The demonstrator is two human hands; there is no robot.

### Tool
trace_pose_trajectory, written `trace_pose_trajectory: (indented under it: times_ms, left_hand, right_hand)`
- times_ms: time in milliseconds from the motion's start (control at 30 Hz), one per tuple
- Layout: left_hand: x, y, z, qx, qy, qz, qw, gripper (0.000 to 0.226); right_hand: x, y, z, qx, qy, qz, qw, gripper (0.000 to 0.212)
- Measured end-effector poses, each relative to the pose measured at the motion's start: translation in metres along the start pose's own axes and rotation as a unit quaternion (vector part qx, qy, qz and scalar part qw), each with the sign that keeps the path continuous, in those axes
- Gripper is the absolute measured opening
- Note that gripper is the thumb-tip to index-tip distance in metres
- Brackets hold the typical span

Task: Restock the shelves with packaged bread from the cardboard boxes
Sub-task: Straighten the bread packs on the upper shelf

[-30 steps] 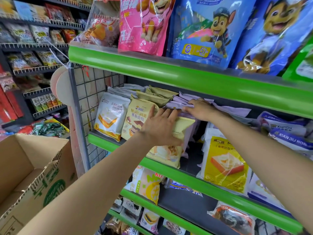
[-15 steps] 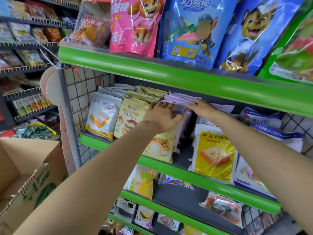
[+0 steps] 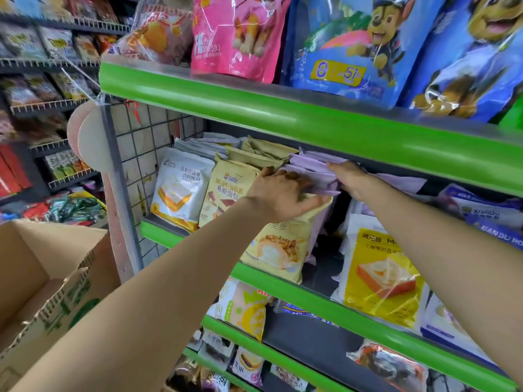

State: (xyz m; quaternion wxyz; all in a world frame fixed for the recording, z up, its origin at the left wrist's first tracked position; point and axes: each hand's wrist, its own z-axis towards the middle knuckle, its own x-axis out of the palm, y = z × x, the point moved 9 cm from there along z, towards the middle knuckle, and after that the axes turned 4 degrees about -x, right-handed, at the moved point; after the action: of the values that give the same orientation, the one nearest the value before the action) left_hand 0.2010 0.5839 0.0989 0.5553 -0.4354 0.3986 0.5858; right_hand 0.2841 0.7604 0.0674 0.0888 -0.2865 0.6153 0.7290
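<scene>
Up in the middle of the head view, both hands work at one green-edged shelf [image 3: 198,244]. The left hand [image 3: 278,190] lies palm-down over the top of a pale yellow bread pack [image 3: 278,250], its fingers [image 3: 300,181] curled over the pack's top edge and into the lilac packs [image 3: 311,171] standing behind it. That yellow pack stands tilted at the shelf's front lip, near the centre of the frame, printed with a cream roll. The right hand [image 3: 349,178], just right of the left, pinches the top edges of the lilac packs, thumb in front and the other fingers hidden behind them.

Left of the hands stand a MOUSSE bread pack [image 3: 226,193] and a white bread pack [image 3: 181,188], upright and side by side against the wire grid panel [image 3: 141,154]. At centre right a yellow toast pack [image 3: 382,278] leans at the shelf front. On the shelf above, along the top of the frame, sit a pink cartoon-dog bag [image 3: 235,35] and a blue cartoon-dog bag [image 3: 353,46]. An open cardboard box [image 3: 51,301] fills the lower left corner.
</scene>
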Motion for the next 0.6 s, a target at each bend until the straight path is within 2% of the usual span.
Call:
trace_pose_trajectory:
  times_ms: [167,233,300,367,400,433,500,567,600]
  left_hand:
    - [-0.001,-0.004,-0.002,0.008,0.01,-0.013,1.0,0.065]
    - [-0.007,-0.007,-0.005,0.004,-0.005,-0.016,1.0,0.073]
    - [-0.018,-0.016,-0.008,0.015,-0.029,-0.007,0.999,0.072]
    - [-0.03,-0.035,-0.015,0.042,-0.068,-0.008,0.997,0.067]
    - [-0.036,-0.048,-0.018,0.066,-0.098,-0.013,0.993,0.067]
    - [-0.042,-0.062,-0.021,0.088,-0.132,-0.028,0.987,0.065]
    - [-0.046,-0.087,-0.026,0.128,-0.169,-0.047,0.976,0.055]
    - [-0.033,-0.114,-0.028,0.143,-0.094,-0.006,0.985,0.053]
    - [-0.023,-0.125,-0.028,0.139,-0.053,0.021,0.989,0.062]
  right_hand:
    - [-0.001,0.011,-0.018,-0.01,0.012,-0.089,0.996,0.029]
    - [-0.001,0.018,-0.024,-0.014,0.025,-0.119,0.992,0.04]
    - [-0.008,0.033,-0.033,-0.041,0.035,-0.128,0.99,0.043]
    - [-0.021,0.051,-0.048,-0.086,0.054,-0.144,0.984,0.028]
    - [-0.029,0.052,-0.053,-0.088,0.067,-0.174,0.979,0.018]
    - [-0.039,0.051,-0.059,-0.088,0.067,-0.215,0.97,0.016]
    - [-0.063,0.044,-0.071,-0.09,0.046,-0.294,0.95,0.029]
    - [-0.082,0.03,-0.081,-0.072,0.04,-0.363,0.928,0.024]
    - [-0.089,0.024,-0.087,-0.068,0.039,-0.388,0.918,0.024]
